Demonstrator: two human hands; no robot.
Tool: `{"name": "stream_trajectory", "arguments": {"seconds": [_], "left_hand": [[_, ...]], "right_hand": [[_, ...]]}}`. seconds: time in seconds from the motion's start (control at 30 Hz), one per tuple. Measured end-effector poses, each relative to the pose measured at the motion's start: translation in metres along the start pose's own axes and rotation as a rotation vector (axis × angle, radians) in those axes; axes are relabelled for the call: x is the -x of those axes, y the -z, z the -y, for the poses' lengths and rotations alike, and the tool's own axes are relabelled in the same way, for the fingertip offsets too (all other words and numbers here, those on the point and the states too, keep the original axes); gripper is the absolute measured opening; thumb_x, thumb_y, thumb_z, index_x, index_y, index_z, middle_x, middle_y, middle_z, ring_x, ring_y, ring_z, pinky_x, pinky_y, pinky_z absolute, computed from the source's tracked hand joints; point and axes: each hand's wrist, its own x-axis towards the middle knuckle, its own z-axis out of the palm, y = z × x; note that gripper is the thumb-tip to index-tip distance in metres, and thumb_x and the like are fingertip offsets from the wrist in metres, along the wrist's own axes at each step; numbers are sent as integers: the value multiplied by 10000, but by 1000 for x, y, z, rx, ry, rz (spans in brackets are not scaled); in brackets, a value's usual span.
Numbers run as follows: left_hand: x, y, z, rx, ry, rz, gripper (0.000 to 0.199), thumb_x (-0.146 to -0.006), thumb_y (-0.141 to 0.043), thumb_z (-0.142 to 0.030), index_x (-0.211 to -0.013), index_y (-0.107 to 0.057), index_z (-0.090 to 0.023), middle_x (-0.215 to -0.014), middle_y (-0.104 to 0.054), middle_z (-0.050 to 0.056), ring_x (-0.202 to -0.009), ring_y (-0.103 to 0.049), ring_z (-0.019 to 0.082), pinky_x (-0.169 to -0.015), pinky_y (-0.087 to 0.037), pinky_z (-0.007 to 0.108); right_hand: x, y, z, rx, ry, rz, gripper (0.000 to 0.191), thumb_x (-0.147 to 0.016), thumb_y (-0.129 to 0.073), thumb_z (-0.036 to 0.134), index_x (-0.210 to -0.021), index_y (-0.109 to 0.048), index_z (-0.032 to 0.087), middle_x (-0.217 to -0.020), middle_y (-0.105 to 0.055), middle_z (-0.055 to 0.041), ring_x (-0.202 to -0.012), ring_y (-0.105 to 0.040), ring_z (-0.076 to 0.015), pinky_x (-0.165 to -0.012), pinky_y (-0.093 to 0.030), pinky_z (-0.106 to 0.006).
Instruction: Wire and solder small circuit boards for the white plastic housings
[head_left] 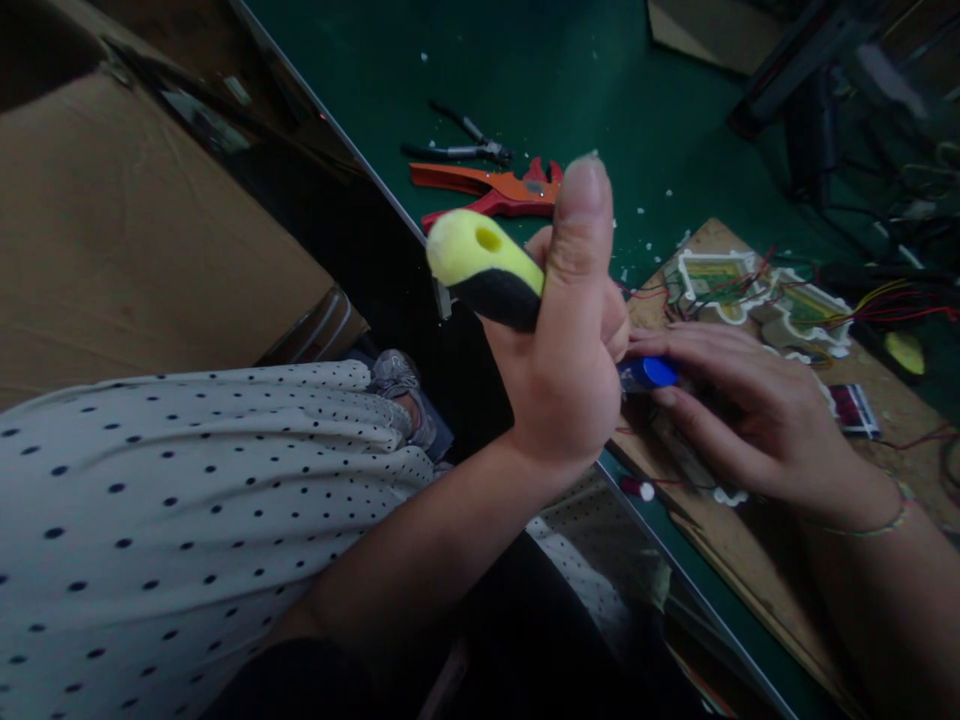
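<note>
My left hand (570,340) is closed in a fist around a yellow and black handle (484,262), which looks like a screwdriver's. Its rounded butt, with a hole through it, sticks out to the left. My thumb points up, and the fist hides the tool's working end. Close beside it, my right hand (757,410) lies palm down with its thumb and fingers closed about a blue cylinder (657,373). The far part of that cylinder is behind my left hand. Beneath the right hand is a white part (729,496), mostly covered, on a wooden board (780,590).
White housings with green circuit boards (716,278) and thin wires sit on the board. Orange-red cutters (487,188) and dark pliers (465,148) lie on the green table (525,60). A heat-gun-like tool (810,130) stands top right. A cardboard box (150,240) is left.
</note>
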Motion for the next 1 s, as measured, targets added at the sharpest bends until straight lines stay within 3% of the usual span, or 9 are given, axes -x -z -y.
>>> {"name": "stream_trajectory", "arguments": {"seconds": [0.23, 0.4, 0.57, 1.0], "left_hand": [[-2, 6, 9, -57, 16, -43, 577, -980, -569, -409, -529, -273, -206, -476, -173, -79, -379, -196, 54, -388, -156, 254], [1, 2, 5, 30, -43, 0, 570, -974, -573, -429, -553, -256, -212, -482, -165, -84, -375, -178, 54, -370, -132, 252], [0, 4, 6, -57, 2, -27, 588, -984, -558, -419, -534, -247, -206, -477, -167, -81, -383, -175, 50, -392, -141, 255], [7, 2, 5, -44, -66, -15, 579, -959, -599, -421, -531, -276, -203, -482, -200, -67, -394, -200, 68, -397, -167, 271]], "right_hand": [[1, -1, -2, 14, 1, 1, 496, -861, -637, 201, -1352, -573, 237, -1254, -694, -83, -1167, -643, -283, -1051, -470, -503], [1, -1, -1, 15, -5, -8, 498, -866, -632, 193, -1353, -570, 278, -1245, -701, -51, -1164, -647, -277, -1069, -465, -501], [1, 0, -1, 12, -6, 3, 504, -857, -642, 190, -1352, -574, 254, -1256, -694, -66, -1174, -642, -289, -1067, -465, -509], [2, 0, -1, 39, -6, -23, 488, -864, -642, 231, -1344, -578, 296, -1228, -710, -41, -1157, -653, -287, -1063, -468, -500]]}}
